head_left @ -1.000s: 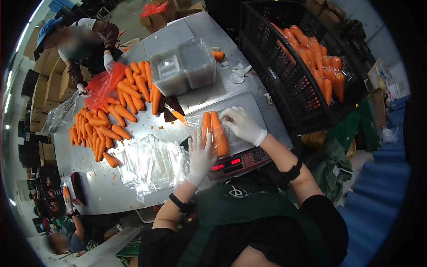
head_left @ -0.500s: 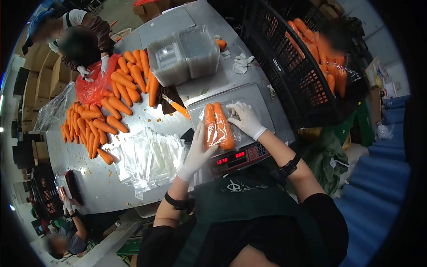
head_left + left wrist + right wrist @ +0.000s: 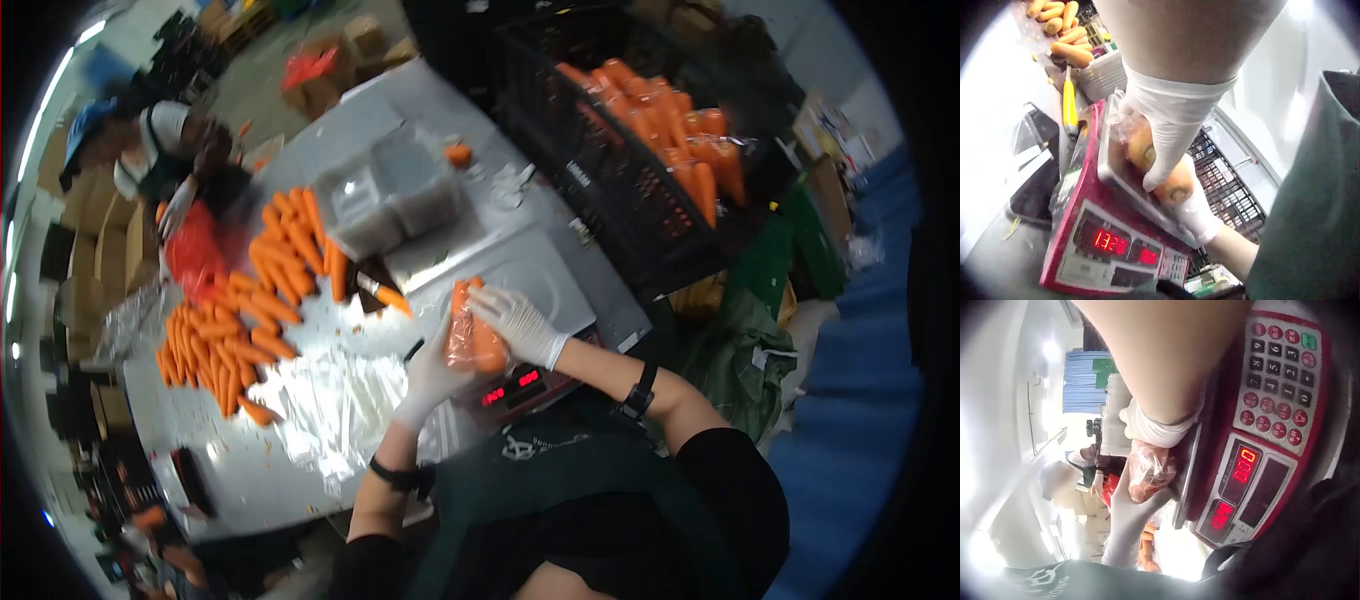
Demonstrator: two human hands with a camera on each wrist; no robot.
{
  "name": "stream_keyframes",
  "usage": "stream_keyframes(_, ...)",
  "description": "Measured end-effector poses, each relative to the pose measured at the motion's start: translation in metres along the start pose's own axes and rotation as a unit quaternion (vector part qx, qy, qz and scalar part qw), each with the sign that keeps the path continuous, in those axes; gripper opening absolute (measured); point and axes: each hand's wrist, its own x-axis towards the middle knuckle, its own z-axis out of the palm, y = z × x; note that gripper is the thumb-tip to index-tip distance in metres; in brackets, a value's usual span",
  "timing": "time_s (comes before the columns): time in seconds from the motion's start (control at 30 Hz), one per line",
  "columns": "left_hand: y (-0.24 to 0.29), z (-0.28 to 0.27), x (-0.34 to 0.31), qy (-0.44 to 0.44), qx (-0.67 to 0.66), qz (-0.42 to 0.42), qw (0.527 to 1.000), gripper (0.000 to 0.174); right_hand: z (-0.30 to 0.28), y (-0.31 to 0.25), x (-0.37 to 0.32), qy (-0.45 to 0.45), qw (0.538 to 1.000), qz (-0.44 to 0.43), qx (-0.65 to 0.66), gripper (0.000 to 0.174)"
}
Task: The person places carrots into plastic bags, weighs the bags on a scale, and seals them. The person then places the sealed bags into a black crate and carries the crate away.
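A clear plastic bag of carrots (image 3: pixel 488 350) lies on the metal pan (image 3: pixel 555 275) of a red digital scale (image 3: pixel 1094 212). My left hand (image 3: pixel 437 372), in a white glove, grips the bag along its left side. In the left wrist view its thumb lies across the thick carrot ends (image 3: pixel 1179 187). My gloved right hand (image 3: pixel 518 325) holds the bag from the right, fingers over its upper part. The right wrist view shows the bagged carrots (image 3: pixel 1147 472) between both hands. Red digits glow on the scale's display (image 3: pixel 1244 464).
Loose carrots (image 3: pixel 265 300) are heaped left of the scale, near flat clear bags (image 3: pixel 340 410). Plastic trays (image 3: pixel 385 195) and a yellow-handled knife (image 3: pixel 1069 103) sit beyond. A black crate (image 3: pixel 600 170) holds bagged carrots at right. Another person (image 3: pixel 165 150) stands across the table.
My right hand has come from the bag's right side onto its top, and my left hand has closed in on its left side. The head view has shifted.
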Motion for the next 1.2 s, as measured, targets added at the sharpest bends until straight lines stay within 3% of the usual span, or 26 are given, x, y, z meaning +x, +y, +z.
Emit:
stream_keyframes(0.07, 0.002, -0.012, 0.009, -0.059, -0.210, -0.008, 0.976, 0.083, -0.025, -0.001, 0.001, 0.025, 0.996, -0.002, 0.086, 0.071)
stream_keyframes(0.17, 0.065, -0.012, 0.012, -0.170, -0.498, -0.079, 0.846, 0.083, -0.086, -0.001, -0.008, 0.076, 0.985, 0.018, 0.151, 0.063)
stream_keyframes(0.23, 0.101, 0.004, 0.019, -0.205, -0.493, -0.099, 0.840, 0.088, -0.155, -0.003, -0.011, -0.063, 0.968, 0.134, 0.202, 0.055)
stream_keyframes(0.27, 0.113, 0.013, 0.022, -0.224, -0.525, -0.095, 0.816, 0.092, -0.169, 0.008, -0.020, 0.003, 0.979, 0.088, 0.186, 0.048)
stream_keyframes(0.33, 0.160, 0.023, 0.030, -0.256, -0.572, -0.059, 0.777, 0.101, -0.220, 0.022, -0.041, 0.045, 0.980, 0.075, 0.180, 0.061)
stream_keyframes(0.37, 0.181, 0.031, 0.039, -0.259, -0.566, -0.054, 0.780, 0.101, -0.252, 0.025, -0.053, 0.057, 0.980, 0.083, 0.171, 0.066)
stream_keyframes(0.43, 0.222, 0.050, 0.058, -0.353, -0.603, 0.099, 0.708, 0.110, -0.302, 0.040, -0.076, 0.081, 0.923, 0.221, 0.306, 0.076)
stream_keyframes(0.5, 0.281, 0.065, 0.065, -0.324, -0.572, 0.127, 0.743, 0.119, -0.337, 0.075, -0.085, 0.195, 0.912, 0.176, 0.314, 0.071)
stream_keyframes(0.53, 0.307, 0.074, 0.072, -0.301, -0.560, 0.175, 0.751, 0.112, -0.354, 0.098, -0.083, 0.187, 0.894, 0.209, 0.349, 0.072)
stream_keyframes(0.57, 0.325, 0.088, 0.084, -0.290, -0.562, 0.180, 0.754, 0.112, -0.361, 0.127, -0.079, 0.203, 0.896, 0.183, 0.349, 0.075)
stream_keyframes(0.63, 0.355, 0.115, 0.112, -0.172, -0.604, 0.199, 0.752, 0.098, -0.359, 0.188, -0.064, 0.188, 0.924, 0.182, 0.280, 0.082)
stream_keyframes(0.67, 0.360, 0.126, 0.125, -0.128, -0.646, 0.214, 0.721, 0.085, -0.356, 0.213, -0.056, 0.144, 0.934, 0.201, 0.257, 0.086)
stream_keyframes(0.7, 0.376, 0.132, 0.132, -0.017, -0.596, 0.199, 0.778, 0.087, -0.354, 0.228, -0.051, 0.103, 0.939, 0.223, 0.239, 0.090)
stream_keyframes(0.73, 0.387, 0.139, 0.136, 0.057, -0.577, 0.198, 0.790, 0.080, -0.362, 0.230, -0.049, -0.025, 0.940, 0.280, 0.194, 0.094)
stream_keyframes(0.77, 0.396, 0.146, 0.139, 0.130, -0.556, 0.195, 0.798, 0.073, -0.375, 0.230, -0.040, -0.220, 0.869, 0.389, 0.212, 0.091)
stream_keyframes(0.83, 0.398, 0.154, 0.127, 0.106, -0.499, 0.148, 0.847, 0.057, -0.368, 0.259, -0.047, -0.322, 0.925, 0.198, 0.032, 0.073)
stream_keyframes(0.87, 0.397, 0.161, 0.120, 0.086, -0.402, 0.143, 0.900, 0.046, -0.373, 0.263, -0.056, -0.331, 0.924, 0.191, 0.037, 0.073)
stream_keyframes(0.93, 0.392, 0.191, 0.121, 0.113, -0.104, 0.198, 0.968, 0.042, -0.387, 0.266, -0.084, -0.222, 0.934, 0.112, 0.256, 0.051)
stream_keyframes(0.97, 0.392, 0.203, 0.124, 0.128, 0.087, 0.234, 0.960, 0.043, -0.397, 0.265, -0.094, -0.232, 0.931, 0.108, 0.262, 0.051)
stream_keyframes(1.0, 0.401, 0.213, 0.129, 0.143, 0.195, 0.269, 0.932, 0.041, -0.412, 0.262, -0.104, -0.193, 0.942, 0.079, 0.263, 0.044)
stream_keyframes(1.03, 0.400, 0.221, 0.134, 0.209, 0.256, 0.300, 0.895, 0.043, -0.428, 0.262, -0.113, -0.149, 0.952, 0.054, 0.261, 0.037)
stream_keyframes(1.1, 0.392, 0.226, 0.135, 0.215, 0.234, 0.219, 0.923, 0.040, -0.457, 0.271, -0.134, -0.132, 0.964, 0.056, 0.225, 0.033)
stream_keyframes(1.13, 0.390, 0.227, 0.139, 0.236, 0.221, 0.235, 0.916, 0.038, -0.475, 0.274, -0.144, -0.109, 0.969, 0.076, 0.209, 0.030)
stream_keyframes(1.2, 0.389, 0.229, 0.139, 0.241, 0.235, 0.234, 0.912, 0.037, -0.499, 0.302, -0.163, 0.010, 0.997, 0.024, 0.071, 0.022)
